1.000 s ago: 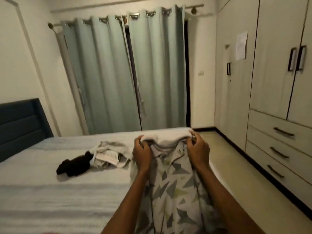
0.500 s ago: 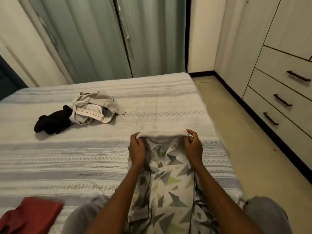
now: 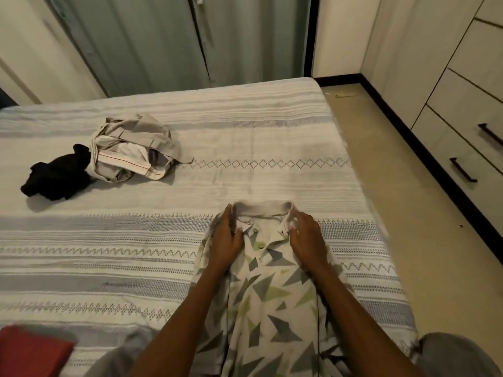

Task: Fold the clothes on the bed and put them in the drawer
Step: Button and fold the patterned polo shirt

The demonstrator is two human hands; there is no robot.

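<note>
Four garments lie on one bed (image 3: 245,148): one triangle-patterned collared shirt (image 3: 269,295), one crumpled grey garment (image 3: 136,148), one black garment (image 3: 58,176) and one red garment (image 3: 32,352). Two hands show, left hand (image 3: 224,240) and right hand (image 3: 307,238). Two drawer handles (image 3: 462,170) are visible.

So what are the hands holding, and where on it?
Both hold the patterned shirt at its collar: the left hand grips the collar's left end, the right hand its right end, with the shirt lying on the bed.

No writing can be read anywhere (clothes, bedspread and drawers alike).
</note>
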